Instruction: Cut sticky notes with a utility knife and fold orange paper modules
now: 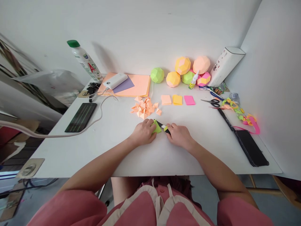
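My left hand [144, 131] rests on the white table, its curled fingers gripping a small piece of green paper [157, 126] that looks folded. In my right hand [180, 135] is a utility knife [167, 129] with a yellow and black handle. Its dark blade points up and left, against or just over the paper's edge; I cannot tell which. Behind my left hand lies a loose pile of folded peach paper pieces [144, 107]. Square stacks of peach paper [166, 99], orange paper [177, 99] and pink paper [189, 100] lie farther back.
Several faceted paper balls [173, 79] and a glue bottle [193, 82] stand along the wall. At right are scissors [214, 103], paper scraps [246, 118] and a black phone holder [250, 147]. A phone [81, 117], white cable [101, 110], power bank [115, 81] and spray can [87, 62] occupy the left.
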